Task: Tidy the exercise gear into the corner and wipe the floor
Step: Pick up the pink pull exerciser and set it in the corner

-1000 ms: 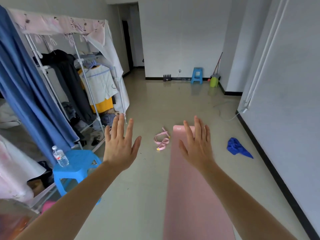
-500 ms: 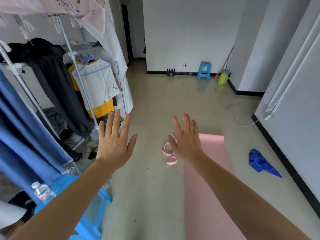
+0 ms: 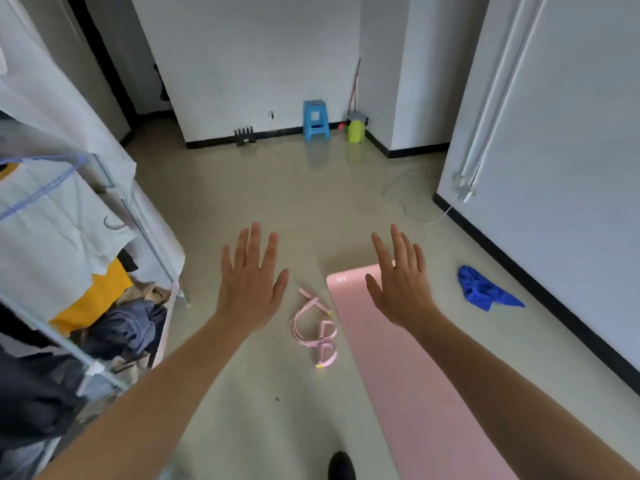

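Note:
A pink exercise mat (image 3: 412, 382) lies unrolled on the floor, running from the middle toward the lower right. Beside its left edge lies a coiled pink skipping rope (image 3: 317, 332). A crumpled blue cloth (image 3: 483, 289) sits on the floor to the right of the mat, near the wall. My left hand (image 3: 251, 285) is held out above the floor left of the rope, fingers straight and spread, holding nothing. My right hand (image 3: 401, 282) hovers over the mat's far end, also flat and empty.
A clothes rack (image 3: 69, 237) with hanging garments and piled clothes fills the left side. At the far wall stand a blue stool (image 3: 316, 119), a green bucket (image 3: 356, 128) with a broom, and a black object (image 3: 245, 136). A white cable (image 3: 412, 199) trails across the floor.
The view has moved forward and tipped down, so the mat, rope and cloth are closer. The near blue stool with the bottle has left the view. Both hands stay flat and empty.

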`<state>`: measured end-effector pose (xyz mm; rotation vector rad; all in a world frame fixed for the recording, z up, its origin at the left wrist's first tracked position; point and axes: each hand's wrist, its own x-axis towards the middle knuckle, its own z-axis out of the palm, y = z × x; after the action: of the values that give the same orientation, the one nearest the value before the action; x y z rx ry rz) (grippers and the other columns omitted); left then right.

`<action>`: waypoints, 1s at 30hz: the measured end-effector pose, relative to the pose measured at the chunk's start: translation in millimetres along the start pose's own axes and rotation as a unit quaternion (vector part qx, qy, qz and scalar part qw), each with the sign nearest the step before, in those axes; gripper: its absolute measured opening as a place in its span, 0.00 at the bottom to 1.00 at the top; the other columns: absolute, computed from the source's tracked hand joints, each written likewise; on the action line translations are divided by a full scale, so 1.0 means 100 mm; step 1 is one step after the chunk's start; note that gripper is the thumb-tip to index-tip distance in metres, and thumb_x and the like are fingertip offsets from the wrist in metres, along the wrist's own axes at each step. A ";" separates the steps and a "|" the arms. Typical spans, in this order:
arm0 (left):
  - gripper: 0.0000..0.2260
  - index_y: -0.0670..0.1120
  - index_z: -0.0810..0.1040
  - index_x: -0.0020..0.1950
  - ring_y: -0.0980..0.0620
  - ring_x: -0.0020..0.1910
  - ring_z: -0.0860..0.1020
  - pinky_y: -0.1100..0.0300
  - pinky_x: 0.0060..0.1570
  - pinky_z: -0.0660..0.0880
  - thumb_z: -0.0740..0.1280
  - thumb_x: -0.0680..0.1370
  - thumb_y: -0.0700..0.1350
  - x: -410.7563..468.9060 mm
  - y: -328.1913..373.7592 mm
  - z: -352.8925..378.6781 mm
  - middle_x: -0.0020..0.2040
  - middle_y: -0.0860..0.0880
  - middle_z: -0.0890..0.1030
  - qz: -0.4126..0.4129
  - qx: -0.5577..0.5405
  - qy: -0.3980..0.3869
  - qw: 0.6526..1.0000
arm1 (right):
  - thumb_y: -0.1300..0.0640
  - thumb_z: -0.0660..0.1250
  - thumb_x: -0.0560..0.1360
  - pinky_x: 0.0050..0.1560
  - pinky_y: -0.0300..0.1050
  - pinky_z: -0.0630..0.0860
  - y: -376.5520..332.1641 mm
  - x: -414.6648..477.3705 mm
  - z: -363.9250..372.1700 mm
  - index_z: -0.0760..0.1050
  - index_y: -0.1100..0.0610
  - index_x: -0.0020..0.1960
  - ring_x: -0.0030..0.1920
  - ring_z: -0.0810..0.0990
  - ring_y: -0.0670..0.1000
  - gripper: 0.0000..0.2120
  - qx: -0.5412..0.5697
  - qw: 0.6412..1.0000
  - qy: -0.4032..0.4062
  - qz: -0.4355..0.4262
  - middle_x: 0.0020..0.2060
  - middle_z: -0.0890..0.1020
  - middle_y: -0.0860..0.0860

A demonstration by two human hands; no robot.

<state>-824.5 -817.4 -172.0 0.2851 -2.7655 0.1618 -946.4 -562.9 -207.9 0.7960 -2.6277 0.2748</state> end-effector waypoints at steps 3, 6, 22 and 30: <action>0.29 0.43 0.59 0.79 0.36 0.76 0.60 0.35 0.70 0.61 0.50 0.81 0.57 0.71 -0.03 0.65 0.79 0.37 0.57 0.053 -0.010 -0.036 0.998 | 0.45 0.64 0.77 0.74 0.64 0.58 0.25 0.42 0.55 0.51 0.54 0.81 0.77 0.58 0.64 0.38 -0.024 0.998 -0.035 0.050 0.79 0.54 0.63; 0.29 0.43 0.61 0.78 0.37 0.76 0.61 0.34 0.69 0.63 0.51 0.81 0.57 1.55 -0.05 1.25 0.78 0.37 0.58 0.115 -0.002 -0.069 0.991 | 0.44 0.61 0.79 0.76 0.62 0.55 0.51 0.96 1.11 0.45 0.54 0.81 0.78 0.55 0.63 0.39 -0.029 0.991 -0.068 0.114 0.79 0.50 0.62; 0.27 0.42 0.64 0.76 0.35 0.74 0.62 0.34 0.67 0.62 0.54 0.81 0.55 5.52 -0.37 3.08 0.77 0.36 0.60 0.271 -0.043 -0.113 0.955 | 0.45 0.55 0.82 0.77 0.57 0.51 1.14 3.54 2.52 0.42 0.53 0.81 0.79 0.52 0.60 0.34 -0.036 0.946 -0.098 0.306 0.80 0.46 0.59; 0.28 0.44 0.57 0.79 0.37 0.77 0.55 0.38 0.72 0.56 0.55 0.82 0.56 6.09 0.03 5.01 0.80 0.38 0.53 0.405 -0.093 -0.255 0.873 | 0.50 0.64 0.78 0.73 0.58 0.62 0.97 3.37 3.90 0.52 0.55 0.81 0.76 0.61 0.63 0.36 -0.036 0.845 -0.151 0.511 0.78 0.58 0.63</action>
<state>-1551.3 -996.3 -419.9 -1.0460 -3.1921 0.0189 -1376.9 -762.1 -431.5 -0.7334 -3.0801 0.3281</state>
